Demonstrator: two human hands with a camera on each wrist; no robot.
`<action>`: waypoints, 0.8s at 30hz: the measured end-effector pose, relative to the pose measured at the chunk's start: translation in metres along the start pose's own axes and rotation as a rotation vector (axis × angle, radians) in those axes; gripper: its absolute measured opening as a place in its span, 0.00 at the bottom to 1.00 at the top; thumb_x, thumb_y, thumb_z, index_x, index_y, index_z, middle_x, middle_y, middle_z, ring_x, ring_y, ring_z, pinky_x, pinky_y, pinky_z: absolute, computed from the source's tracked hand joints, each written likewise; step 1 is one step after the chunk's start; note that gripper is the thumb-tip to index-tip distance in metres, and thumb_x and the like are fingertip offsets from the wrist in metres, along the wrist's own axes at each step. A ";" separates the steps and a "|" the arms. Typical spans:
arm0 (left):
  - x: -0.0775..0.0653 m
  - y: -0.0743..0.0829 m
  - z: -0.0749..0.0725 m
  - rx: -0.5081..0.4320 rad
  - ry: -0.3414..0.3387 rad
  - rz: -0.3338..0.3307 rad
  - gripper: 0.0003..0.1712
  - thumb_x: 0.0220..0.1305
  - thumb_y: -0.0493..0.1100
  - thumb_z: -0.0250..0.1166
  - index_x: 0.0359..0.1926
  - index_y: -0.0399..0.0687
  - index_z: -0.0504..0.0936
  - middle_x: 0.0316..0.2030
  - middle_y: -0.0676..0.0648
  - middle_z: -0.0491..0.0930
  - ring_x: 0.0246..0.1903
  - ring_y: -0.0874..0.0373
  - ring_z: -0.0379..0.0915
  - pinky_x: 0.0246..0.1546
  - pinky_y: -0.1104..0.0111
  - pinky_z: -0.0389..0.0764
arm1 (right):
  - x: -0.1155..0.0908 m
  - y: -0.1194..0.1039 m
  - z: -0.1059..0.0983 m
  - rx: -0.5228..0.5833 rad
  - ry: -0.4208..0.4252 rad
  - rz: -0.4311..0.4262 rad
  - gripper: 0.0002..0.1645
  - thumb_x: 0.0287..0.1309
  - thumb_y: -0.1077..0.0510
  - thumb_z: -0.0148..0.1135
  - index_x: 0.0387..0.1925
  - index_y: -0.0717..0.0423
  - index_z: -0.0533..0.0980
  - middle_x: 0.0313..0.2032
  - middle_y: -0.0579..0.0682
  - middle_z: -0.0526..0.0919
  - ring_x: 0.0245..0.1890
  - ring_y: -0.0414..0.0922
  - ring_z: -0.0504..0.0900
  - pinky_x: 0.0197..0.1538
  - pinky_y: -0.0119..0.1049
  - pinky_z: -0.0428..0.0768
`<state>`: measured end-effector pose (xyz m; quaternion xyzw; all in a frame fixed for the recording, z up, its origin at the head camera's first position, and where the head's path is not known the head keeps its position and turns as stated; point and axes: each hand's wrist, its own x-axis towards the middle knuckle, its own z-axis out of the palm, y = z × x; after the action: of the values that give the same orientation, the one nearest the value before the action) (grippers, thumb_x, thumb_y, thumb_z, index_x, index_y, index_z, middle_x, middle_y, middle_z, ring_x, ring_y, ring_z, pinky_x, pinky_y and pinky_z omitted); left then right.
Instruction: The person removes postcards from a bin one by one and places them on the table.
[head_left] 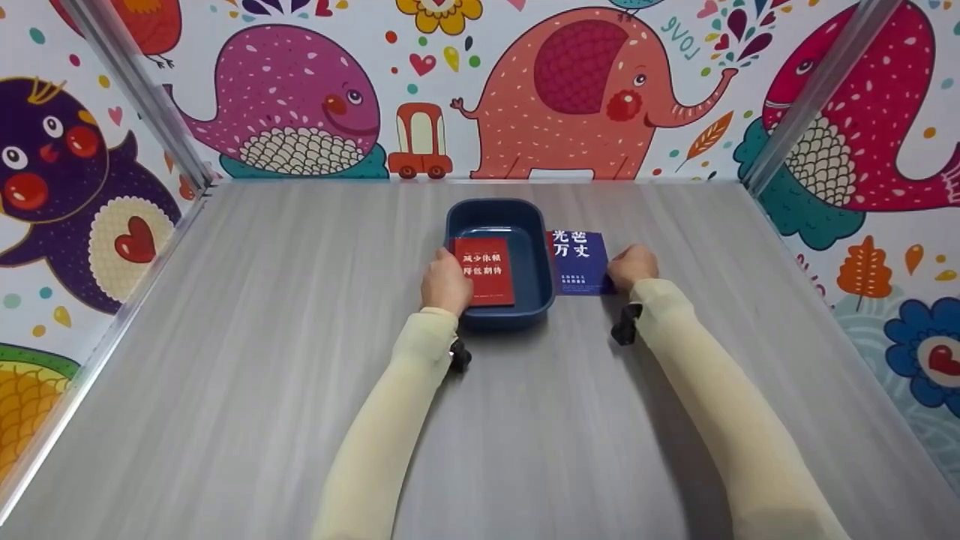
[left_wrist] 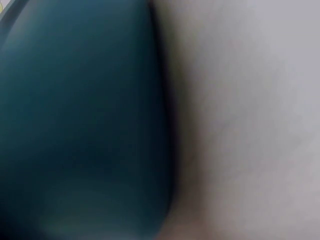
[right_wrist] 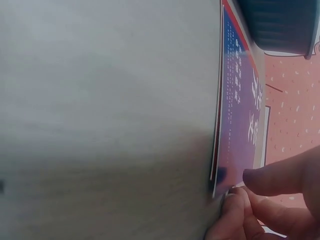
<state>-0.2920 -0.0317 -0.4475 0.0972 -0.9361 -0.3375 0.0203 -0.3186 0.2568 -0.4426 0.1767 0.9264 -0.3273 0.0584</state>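
A dark blue tray (head_left: 534, 311) with rounded corners stands in the middle of the table. At its left rim, my left hand (head_left: 446, 283) grips the left edge of a red card (head_left: 491, 274) with white lettering, which overlaps the tray's left inside. The tray's wall (left_wrist: 85, 110) fills much of the left wrist view, and the left fingers are mostly hidden there. Just right of the tray lies a blue card (head_left: 581, 262) with white characters and a red edge on its left. My right hand (head_left: 635, 266) pinches its right corner, thumb (right_wrist: 275, 177) above and fingers below.
The grey wood-look table (head_left: 300, 337) stretches around the tray. Behind it stands a patterned wall (head_left: 420, 67) with cartoon animals, and metal posts (head_left: 142, 97) rise at the corners. Black wrist devices (head_left: 626, 324) are strapped over the pale yellow sleeves.
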 end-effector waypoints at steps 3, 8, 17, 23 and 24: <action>0.000 0.001 0.000 0.002 -0.003 0.000 0.25 0.65 0.35 0.61 0.61 0.30 0.69 0.50 0.33 0.83 0.50 0.41 0.82 0.52 0.52 0.81 | -0.001 -0.001 -0.002 0.017 0.030 -0.004 0.23 0.61 0.60 0.52 0.52 0.70 0.78 0.53 0.66 0.82 0.53 0.57 0.80 0.62 0.49 0.77; 0.000 0.002 -0.001 -0.002 -0.006 0.002 0.26 0.65 0.34 0.61 0.62 0.30 0.69 0.51 0.34 0.82 0.51 0.40 0.82 0.53 0.51 0.81 | -0.001 -0.013 -0.004 0.139 0.182 -0.040 0.21 0.64 0.58 0.53 0.51 0.67 0.80 0.52 0.64 0.84 0.53 0.56 0.80 0.61 0.49 0.77; 0.001 0.001 -0.001 0.003 -0.001 0.000 0.24 0.65 0.34 0.60 0.61 0.30 0.70 0.49 0.33 0.83 0.50 0.39 0.82 0.52 0.51 0.81 | -0.016 -0.047 0.023 0.261 0.333 -0.365 0.15 0.66 0.58 0.56 0.41 0.65 0.84 0.37 0.61 0.86 0.37 0.51 0.81 0.44 0.41 0.76; 0.000 0.001 0.000 0.018 0.009 0.002 0.23 0.64 0.33 0.60 0.59 0.30 0.71 0.49 0.33 0.83 0.50 0.39 0.83 0.51 0.51 0.82 | -0.044 -0.064 0.055 0.203 0.394 -0.767 0.09 0.64 0.62 0.60 0.34 0.66 0.81 0.30 0.61 0.84 0.31 0.54 0.81 0.38 0.44 0.79; 0.000 0.001 0.000 0.018 0.011 0.002 0.23 0.64 0.33 0.60 0.59 0.30 0.71 0.49 0.33 0.83 0.50 0.39 0.83 0.51 0.51 0.82 | -0.048 -0.067 0.059 0.184 0.380 -0.812 0.08 0.63 0.63 0.60 0.34 0.65 0.81 0.30 0.60 0.84 0.31 0.53 0.81 0.38 0.44 0.79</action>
<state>-0.2922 -0.0310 -0.4469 0.0981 -0.9391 -0.3284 0.0248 -0.2982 0.1574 -0.4391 -0.1396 0.8819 -0.3665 -0.2615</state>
